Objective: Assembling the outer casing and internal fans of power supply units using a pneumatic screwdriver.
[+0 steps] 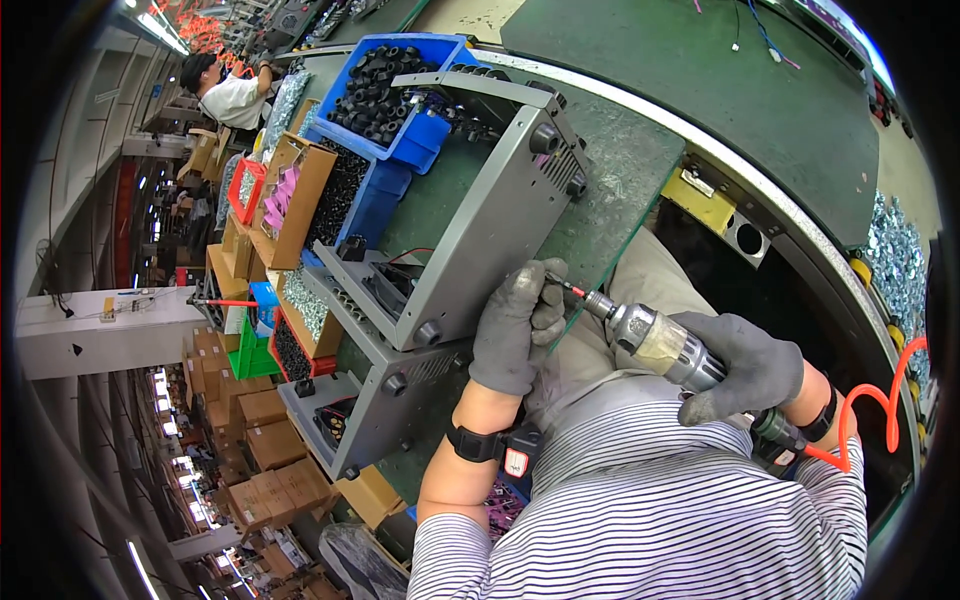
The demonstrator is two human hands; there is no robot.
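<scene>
On the green tabletop (pixel 620 190) before you lies a grey chassis (pixel 480 190). Your right hand (pixel 745 365) has its grip clenched around the air screwdriver (pixel 655 340); your left hand (pixel 515 325) pinches its bit (pixel 570 290) beside the chassis.

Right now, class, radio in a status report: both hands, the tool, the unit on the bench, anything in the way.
Left hand gloved, pinching the bit at the grey metal chassis. Right hand gripping the pneumatic screwdriver. Orange coiled air hose trails by right wrist; nothing blocking.
</scene>
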